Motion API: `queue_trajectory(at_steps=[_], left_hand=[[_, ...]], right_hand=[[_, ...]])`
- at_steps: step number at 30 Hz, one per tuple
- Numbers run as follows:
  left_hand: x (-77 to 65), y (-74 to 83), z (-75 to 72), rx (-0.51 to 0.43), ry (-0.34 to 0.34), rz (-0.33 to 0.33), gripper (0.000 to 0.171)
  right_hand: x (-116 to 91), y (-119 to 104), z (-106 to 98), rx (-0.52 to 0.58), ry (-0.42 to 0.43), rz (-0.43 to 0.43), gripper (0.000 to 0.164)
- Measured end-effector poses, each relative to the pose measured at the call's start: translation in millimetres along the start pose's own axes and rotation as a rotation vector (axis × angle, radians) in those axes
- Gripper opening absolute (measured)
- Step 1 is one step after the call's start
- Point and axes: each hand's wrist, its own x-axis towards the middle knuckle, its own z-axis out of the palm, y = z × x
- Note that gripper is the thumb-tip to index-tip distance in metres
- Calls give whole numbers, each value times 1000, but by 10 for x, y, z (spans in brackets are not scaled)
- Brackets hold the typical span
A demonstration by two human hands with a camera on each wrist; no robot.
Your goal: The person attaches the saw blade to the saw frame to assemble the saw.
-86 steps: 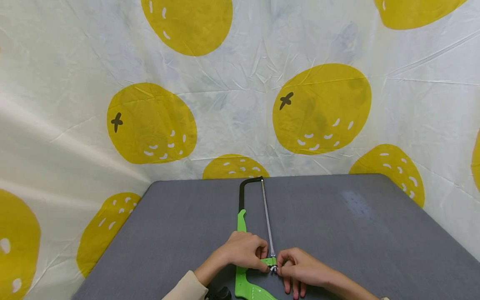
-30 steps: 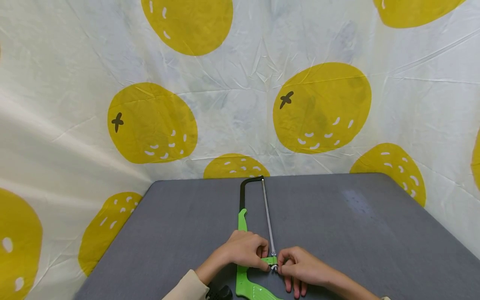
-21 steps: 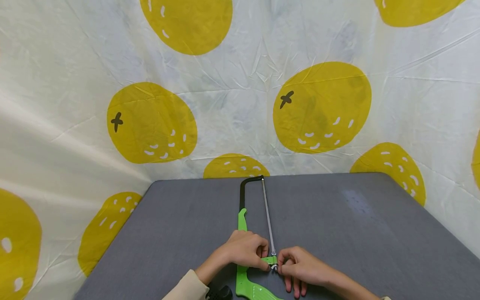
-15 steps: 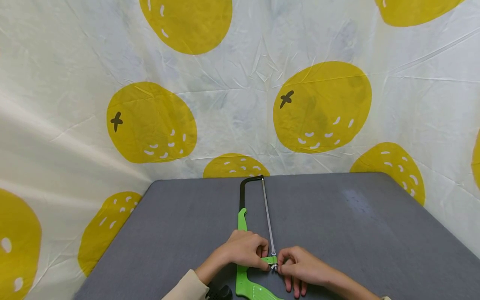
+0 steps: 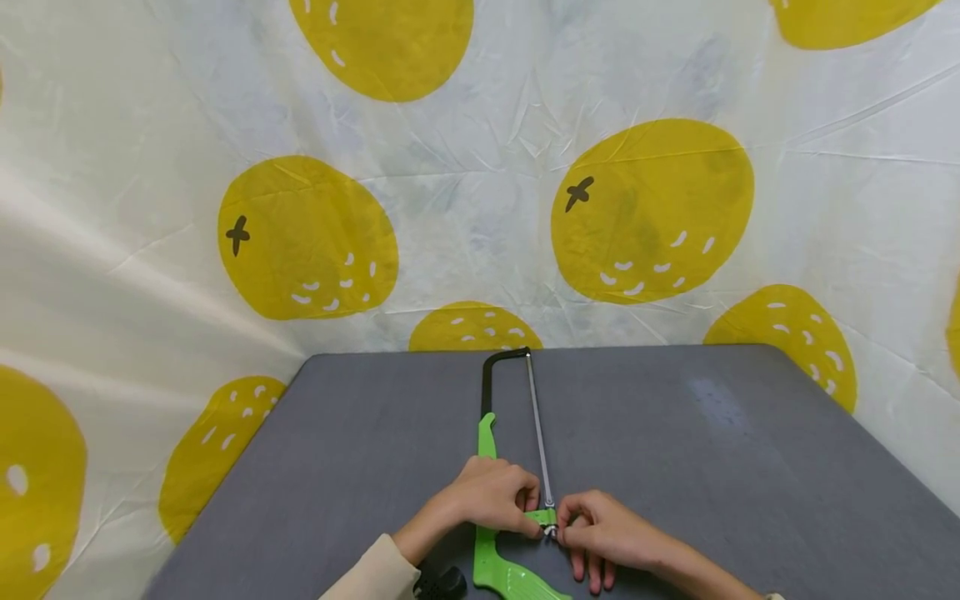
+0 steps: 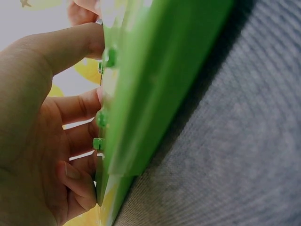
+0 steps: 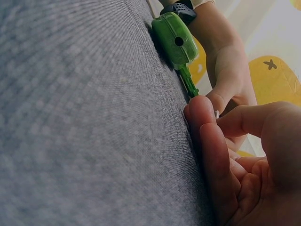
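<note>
A hacksaw [image 5: 487,437] lies flat, with a green handle, a black front frame and a silvery blade [image 5: 539,433] on its right side. My left hand [image 5: 491,495] reaches over the green frame and pinches its short crosspiece [image 5: 539,517] between thumb and fingers. In the left wrist view the fingertips meet the green frame [image 6: 155,84]. A small metal wing nut [image 5: 551,532] sits at the blade's near end. Thumb and index finger of my right hand [image 5: 611,533] pinch it from the right, largely covering it in the right wrist view.
The saw rests on a grey cloth-covered table [image 5: 375,425]. Behind and to the sides hangs a white sheet [image 5: 465,225] printed with yellow fruit. A black device [image 5: 442,583] is at my left wrist, beside the handle.
The head view has tilted slightly, so the saw and both hands appear a little higher and farther right. Both hands keep their places on the saw; the wing nut shows at a slightly different angle.
</note>
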Motion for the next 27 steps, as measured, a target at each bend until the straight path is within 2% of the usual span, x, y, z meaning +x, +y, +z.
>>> queue_trajectory(at_steps=[27], left_hand=[[-2, -4, -13, 11, -3, 9, 26]], right_hand=[[4, -26, 5, 13, -4, 19, 10]])
